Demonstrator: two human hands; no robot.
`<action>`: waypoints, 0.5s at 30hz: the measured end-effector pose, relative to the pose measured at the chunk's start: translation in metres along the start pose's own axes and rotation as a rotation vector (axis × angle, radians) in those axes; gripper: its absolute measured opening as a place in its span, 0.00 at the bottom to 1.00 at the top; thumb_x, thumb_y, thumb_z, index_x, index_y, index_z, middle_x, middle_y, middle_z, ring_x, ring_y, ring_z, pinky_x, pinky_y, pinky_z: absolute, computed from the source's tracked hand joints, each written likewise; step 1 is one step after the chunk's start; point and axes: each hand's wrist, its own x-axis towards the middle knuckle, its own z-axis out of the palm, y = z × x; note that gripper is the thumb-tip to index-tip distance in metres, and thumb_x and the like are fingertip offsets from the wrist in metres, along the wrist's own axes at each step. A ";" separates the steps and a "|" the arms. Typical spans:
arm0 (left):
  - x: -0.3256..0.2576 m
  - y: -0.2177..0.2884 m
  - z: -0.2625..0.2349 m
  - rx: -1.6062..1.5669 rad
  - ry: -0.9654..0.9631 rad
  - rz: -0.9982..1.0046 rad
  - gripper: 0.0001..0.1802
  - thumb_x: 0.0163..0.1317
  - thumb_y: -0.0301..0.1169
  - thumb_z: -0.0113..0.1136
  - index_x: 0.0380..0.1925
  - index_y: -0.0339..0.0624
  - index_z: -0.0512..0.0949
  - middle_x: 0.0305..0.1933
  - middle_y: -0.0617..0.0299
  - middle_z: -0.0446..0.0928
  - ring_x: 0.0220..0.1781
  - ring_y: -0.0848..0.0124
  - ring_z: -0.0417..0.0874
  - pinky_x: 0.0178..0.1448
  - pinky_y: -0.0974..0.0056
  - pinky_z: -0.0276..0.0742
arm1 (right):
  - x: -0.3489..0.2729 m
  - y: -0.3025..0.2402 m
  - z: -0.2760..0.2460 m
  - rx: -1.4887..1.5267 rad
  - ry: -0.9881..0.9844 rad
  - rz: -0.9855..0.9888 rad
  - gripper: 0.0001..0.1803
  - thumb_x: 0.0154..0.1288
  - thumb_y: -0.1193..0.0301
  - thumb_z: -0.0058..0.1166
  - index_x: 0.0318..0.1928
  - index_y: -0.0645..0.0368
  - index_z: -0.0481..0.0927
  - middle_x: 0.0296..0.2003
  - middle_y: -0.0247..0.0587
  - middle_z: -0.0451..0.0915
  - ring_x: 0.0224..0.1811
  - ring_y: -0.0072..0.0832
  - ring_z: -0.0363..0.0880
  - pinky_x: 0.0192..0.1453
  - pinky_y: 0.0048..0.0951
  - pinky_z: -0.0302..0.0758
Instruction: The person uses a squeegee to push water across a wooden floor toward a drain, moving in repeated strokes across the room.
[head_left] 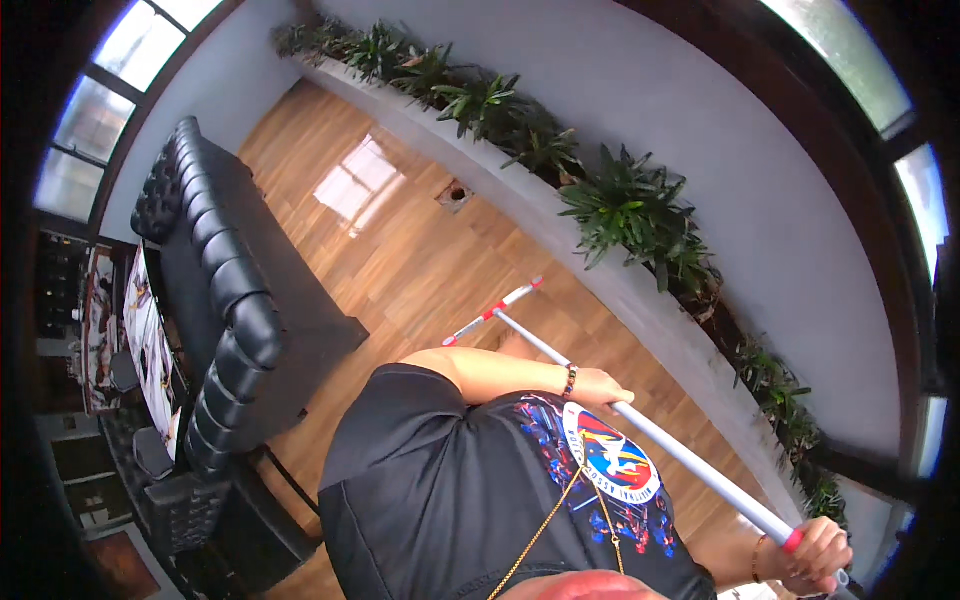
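A floor squeegee (690, 455) with a long white pole runs diagonally across the lower right. Its narrow T-shaped head (517, 295), white with red ends and a red middle joint, is down at the wooden floor. Partway along the pole, my left hand (600, 388) is closed round it, a beaded bracelet on the wrist. My right hand (822, 553) grips the pole near its upper end, beside a red collar. The pole's grey end cap shows just past the right fingers.
A low planter wall (520, 190) with leafy plants (625, 205) runs along the right. Left stands a black tufted sofa (225, 270), with a marble-patterned table (150, 350) behind it. A small square floor opening (454, 196) lies near the planter. Wooden floor (400, 265) stretches between sofa and planter.
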 end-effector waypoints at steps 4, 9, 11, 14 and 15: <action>0.009 -0.024 0.026 -0.060 -0.049 -0.078 0.09 0.53 0.33 0.59 0.29 0.43 0.69 0.26 0.53 0.76 0.34 0.49 0.78 0.36 0.50 0.72 | -0.050 0.022 0.013 -0.091 0.238 -0.104 0.22 0.60 0.71 0.59 0.16 0.52 0.61 0.10 0.22 0.62 0.05 0.10 0.57 0.07 0.12 0.54; -0.011 -0.082 0.032 -0.013 0.059 -0.198 0.09 0.46 0.28 0.62 0.27 0.42 0.72 0.29 0.51 0.76 0.37 0.48 0.78 0.41 0.50 0.72 | -0.084 0.070 0.011 -0.169 0.280 -0.114 0.18 0.61 0.70 0.53 0.18 0.53 0.61 0.08 0.23 0.61 0.04 0.13 0.56 0.07 0.15 0.54; -0.025 -0.101 0.025 0.037 0.095 -0.271 0.09 0.45 0.27 0.62 0.26 0.41 0.72 0.30 0.51 0.76 0.39 0.49 0.77 0.42 0.50 0.72 | -0.082 0.091 0.015 -0.194 0.276 -0.093 0.17 0.61 0.69 0.52 0.18 0.53 0.60 0.08 0.24 0.60 0.04 0.13 0.55 0.08 0.15 0.55; -0.044 -0.122 -0.002 0.087 0.202 -0.286 0.08 0.46 0.28 0.61 0.25 0.41 0.73 0.30 0.51 0.75 0.39 0.49 0.77 0.43 0.50 0.73 | -0.059 0.122 0.026 -0.194 0.262 -0.039 0.17 0.61 0.70 0.50 0.18 0.52 0.60 0.08 0.24 0.59 0.05 0.13 0.55 0.09 0.16 0.55; -0.049 -0.127 -0.008 0.099 0.242 -0.281 0.07 0.47 0.28 0.61 0.25 0.41 0.73 0.30 0.51 0.76 0.39 0.50 0.77 0.43 0.50 0.72 | -0.056 0.130 0.027 -0.192 0.274 -0.028 0.17 0.61 0.70 0.50 0.18 0.52 0.60 0.08 0.24 0.59 0.05 0.14 0.55 0.10 0.16 0.55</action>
